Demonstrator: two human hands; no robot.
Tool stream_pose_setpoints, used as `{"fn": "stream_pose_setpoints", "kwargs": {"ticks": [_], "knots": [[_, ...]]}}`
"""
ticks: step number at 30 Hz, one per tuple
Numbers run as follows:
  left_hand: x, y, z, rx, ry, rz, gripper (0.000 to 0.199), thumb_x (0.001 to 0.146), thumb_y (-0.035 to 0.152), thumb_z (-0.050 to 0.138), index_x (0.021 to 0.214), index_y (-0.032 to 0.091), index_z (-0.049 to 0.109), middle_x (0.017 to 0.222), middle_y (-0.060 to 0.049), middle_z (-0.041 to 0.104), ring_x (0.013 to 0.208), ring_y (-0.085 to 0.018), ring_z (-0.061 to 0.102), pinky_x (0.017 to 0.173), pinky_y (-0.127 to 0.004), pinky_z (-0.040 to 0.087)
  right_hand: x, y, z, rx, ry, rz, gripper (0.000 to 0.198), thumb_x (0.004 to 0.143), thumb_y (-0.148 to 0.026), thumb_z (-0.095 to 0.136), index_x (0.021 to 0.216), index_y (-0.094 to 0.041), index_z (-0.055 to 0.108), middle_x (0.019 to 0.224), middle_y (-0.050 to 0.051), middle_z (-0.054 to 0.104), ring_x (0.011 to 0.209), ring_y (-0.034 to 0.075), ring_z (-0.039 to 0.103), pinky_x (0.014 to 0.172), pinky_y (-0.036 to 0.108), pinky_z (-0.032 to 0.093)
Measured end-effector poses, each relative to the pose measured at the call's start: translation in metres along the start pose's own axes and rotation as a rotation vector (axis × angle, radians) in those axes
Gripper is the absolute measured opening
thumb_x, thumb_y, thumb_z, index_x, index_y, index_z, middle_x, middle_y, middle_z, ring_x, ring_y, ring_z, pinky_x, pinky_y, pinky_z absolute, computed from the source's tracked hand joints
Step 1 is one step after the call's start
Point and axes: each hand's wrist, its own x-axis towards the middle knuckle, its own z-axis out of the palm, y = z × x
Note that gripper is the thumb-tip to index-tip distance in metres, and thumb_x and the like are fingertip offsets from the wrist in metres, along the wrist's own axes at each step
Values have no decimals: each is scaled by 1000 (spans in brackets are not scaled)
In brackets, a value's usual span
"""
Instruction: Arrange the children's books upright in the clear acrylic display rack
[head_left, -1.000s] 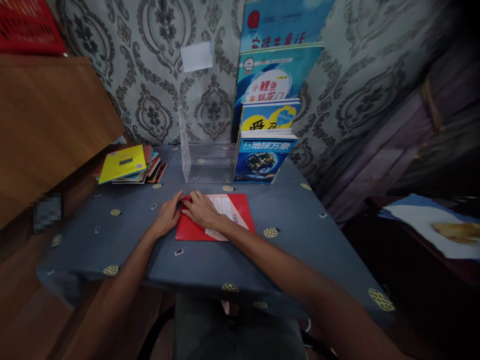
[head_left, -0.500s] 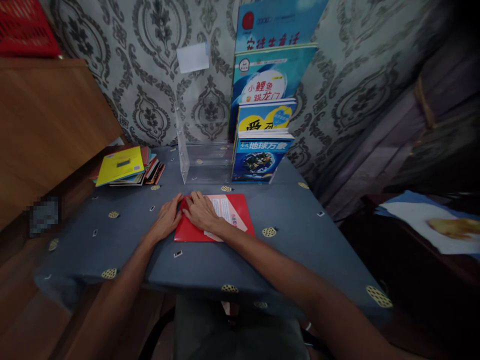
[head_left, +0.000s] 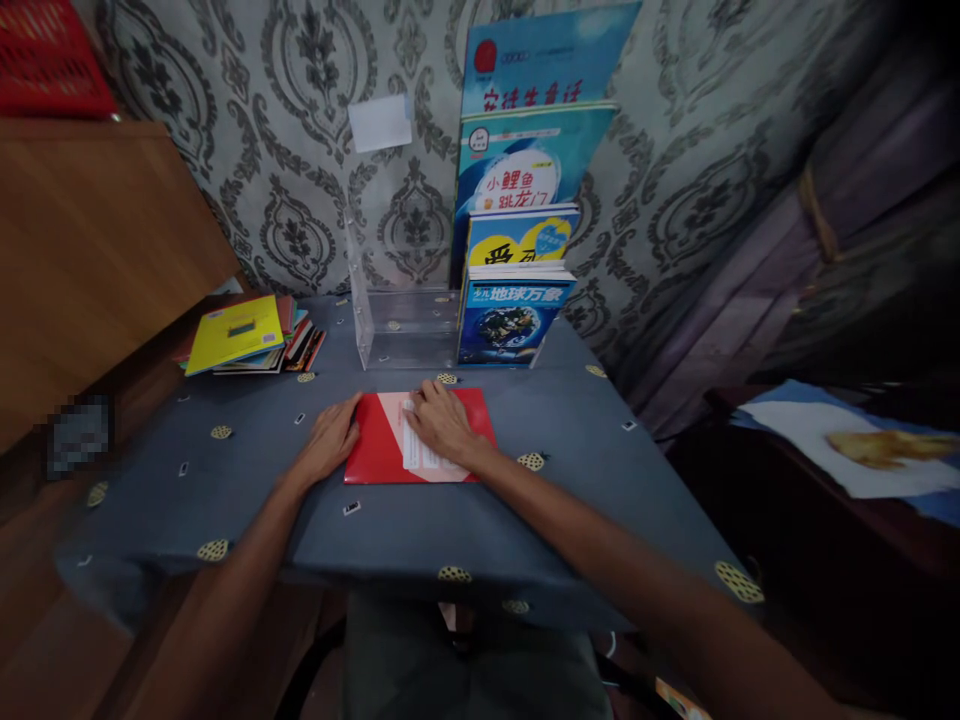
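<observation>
A red book (head_left: 369, 452) with a pale pink and white printed panel lies flat on the table in front of me. My left hand (head_left: 328, 440) rests along its left edge, fingers stretched out and the tips by the upper left corner. Palm down on the cover, right of the middle, is my right hand (head_left: 444, 425); its fingers are slightly bent and hide part of the print. Neither hand grips anything. Behind the book stands a clear acrylic rack (head_left: 362, 310), and upright books, the front one showing a globe (head_left: 510, 322), fill its right side.
Several books lie stacked under a yellow one (head_left: 236, 332) at the table's left. The patterned blue tablecloth (head_left: 585, 520) hangs over the front edge. A wooden cabinet (head_left: 90, 220) stands left, a red basket (head_left: 49, 60) on top. To the right, a lower surface bears paper (head_left: 795, 430).
My right hand has slid rightward across the red book, from its left part to right of the middle, uncovering the left side. My left hand stays at the left edge. The view has shifted slightly.
</observation>
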Motion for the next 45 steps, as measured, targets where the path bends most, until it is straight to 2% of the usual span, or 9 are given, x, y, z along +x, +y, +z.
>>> {"fn": "stream_pose_setpoints", "kwargs": {"ticks": [6,11,14,17,24,30,35,41,45], "knots": [[0,0,1,28,11,4,55,95,26,36,149,15,39,143,-14,57,132,-27,53,115,-50,37,-19,33,-6,-50,26,57,31,103,-31,43,112,-14,68,121,16,60,116,29,50,96,42,47],[0,1,1,75,18,30,53,95,24,33,146,12,44,146,-15,55,134,-26,51,116,-49,37,-36,74,-12,-16,22,166,36,103,-29,41,121,-14,68,118,14,63,111,28,54,93,39,46],[1,0,-1,102,-15,53,51,94,23,33,143,15,48,150,-13,52,137,-25,49,116,-49,37,-43,98,-9,47,61,152,39,104,-27,38,126,-13,67,116,14,65,107,27,56,92,38,46],[5,5,-4,177,-43,27,50,95,25,34,141,15,52,150,-13,52,140,-27,46,116,-52,37,-46,111,-3,123,110,109,39,103,-26,37,122,-15,70,117,13,66,106,26,57,91,39,46],[27,42,0,315,-125,61,47,100,29,33,142,14,51,151,-15,50,144,-29,41,117,-57,32,-44,117,7,202,145,81,37,102,-25,41,121,-16,70,119,13,66,108,26,56,92,40,46],[63,80,25,227,-209,242,47,103,29,31,146,17,45,155,-13,46,147,-27,37,117,-54,33,-44,123,13,218,162,74,35,98,-19,46,123,-15,70,118,14,66,107,26,57,92,40,47],[87,109,45,151,-263,333,48,104,31,29,149,19,43,158,-13,40,149,-25,33,119,-51,31,-44,126,15,214,172,33,39,96,-11,45,126,-15,68,120,13,65,108,26,56,96,41,46],[94,122,51,123,-270,357,46,105,31,32,148,22,46,158,-12,41,148,-25,34,119,-51,30,-43,130,17,230,156,37,46,92,-2,41,129,-13,66,122,14,64,108,24,56,98,37,45],[91,123,51,144,-225,365,44,104,29,35,145,22,49,158,-13,42,148,-26,35,118,-51,32,-43,130,17,245,156,20,47,92,-2,40,129,-15,67,122,13,64,109,24,56,98,38,44]]}}
